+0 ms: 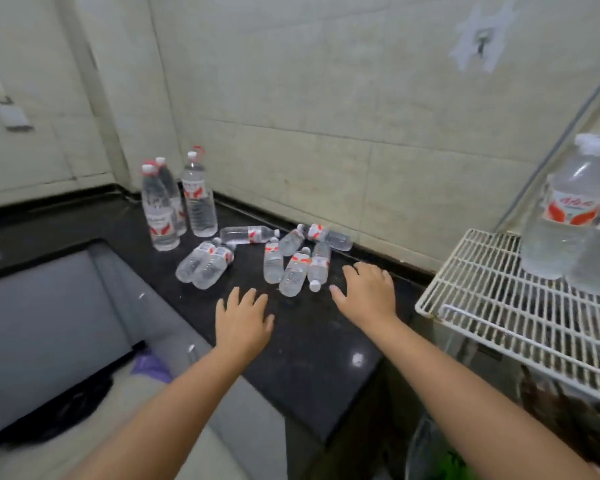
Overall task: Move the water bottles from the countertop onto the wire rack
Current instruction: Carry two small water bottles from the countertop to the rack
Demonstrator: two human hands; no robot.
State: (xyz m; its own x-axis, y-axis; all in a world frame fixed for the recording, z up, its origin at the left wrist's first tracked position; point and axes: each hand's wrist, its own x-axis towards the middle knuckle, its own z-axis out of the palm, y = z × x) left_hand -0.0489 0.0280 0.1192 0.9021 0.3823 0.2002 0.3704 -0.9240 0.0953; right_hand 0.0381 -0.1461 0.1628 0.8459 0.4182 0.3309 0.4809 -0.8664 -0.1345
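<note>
head view, landmark: black countertop
left hand: held palm-down over the countertop's near part, fingers spread and relaxed, nothing gripped
right hand: held palm-down over the countertop, fingers loosely spread, nothing gripped; seen just beside the nearest small bottles, contact cannot be told
small bottles: a scattered group is laid flat on the countertop's middle, beyond both hands; two more are laid side by side to its left
large bottles on counter: three are stood upright at the countertop's far left corner, against the tiled wall
wire rack: white, set off the countertop's right end
large bottles on rack: stood upright at the rack's far right; count cannot be told, cut off by frame edge
sink: grey, sunk left of the countertop
</note>
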